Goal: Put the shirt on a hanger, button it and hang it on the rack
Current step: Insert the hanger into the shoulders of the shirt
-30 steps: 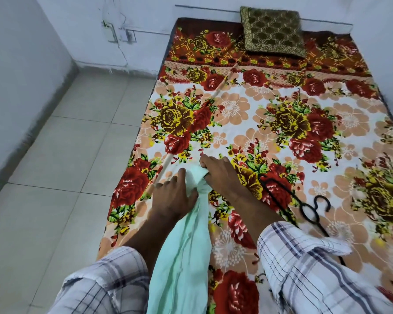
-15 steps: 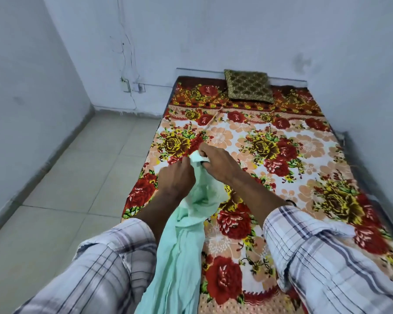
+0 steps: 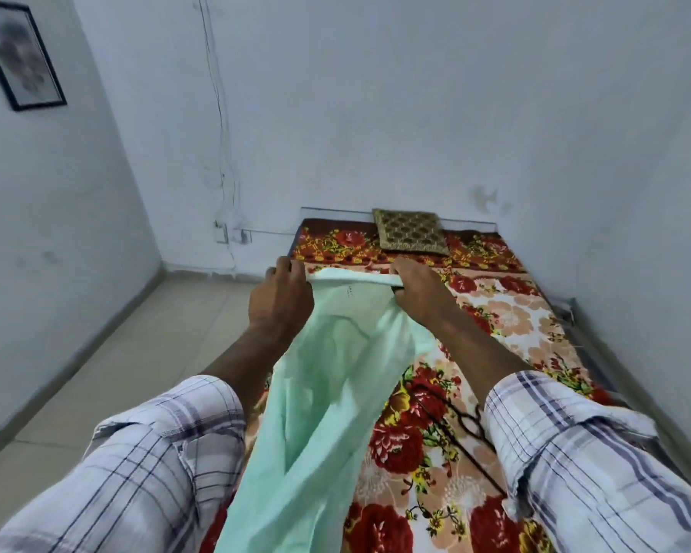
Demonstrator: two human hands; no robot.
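Hanging open, likely to admit the hanger [image 3: 468, 427], the shirt [image 3: 336, 373] is pinched taut by the left hand [image 3: 282, 301] and right hand [image 3: 417, 291].

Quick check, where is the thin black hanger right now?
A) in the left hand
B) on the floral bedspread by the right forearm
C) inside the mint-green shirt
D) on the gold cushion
B: the thin black hanger lies on the floral bedspread beside the right forearm, while the left hand and right hand grip the mint-green shirt.
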